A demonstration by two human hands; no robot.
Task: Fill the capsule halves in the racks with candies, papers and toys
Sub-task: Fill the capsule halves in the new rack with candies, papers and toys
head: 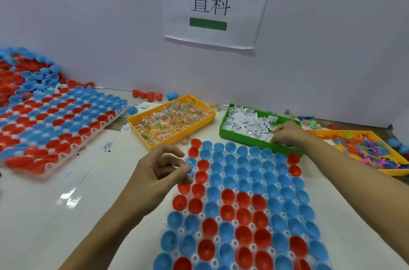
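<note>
- Left hand point(161, 167): fingers curled, tips pinching small wrapped candies point(182, 163) over the far-left edge of the near rack point(238, 207).
- Right hand point(285, 133): fingers bent downward into the green tray point(228, 129), at the paper slips point(245, 122); whether a slip is gripped cannot be told.
- Near rack: clear plastic, set closest to the person; it holds open blue and red capsule halves point(228, 212), mouths upward, red ones clustered at its middle and along its left side.
- Green tray: just beyond the near rack's far-right corner, filled with white printed paper slips.
- Candy tray point(203, 112): yellow, beyond the near rack's far-left corner, beside the green tray, holding clear-wrapped coloured candies.
- Toy tray point(389, 172): yellow, right of the near rack, past the right forearm, holding small bright plastic toys point(367, 150).
- Second rack point(55, 123): well left of the near rack, also loaded with red and blue halves.
- Loose halves point(24, 70): heaped beyond the second rack, against the wall.
- Sign point(214, 4): white sheet on the wall above the trays, black characters, green bar.
</note>
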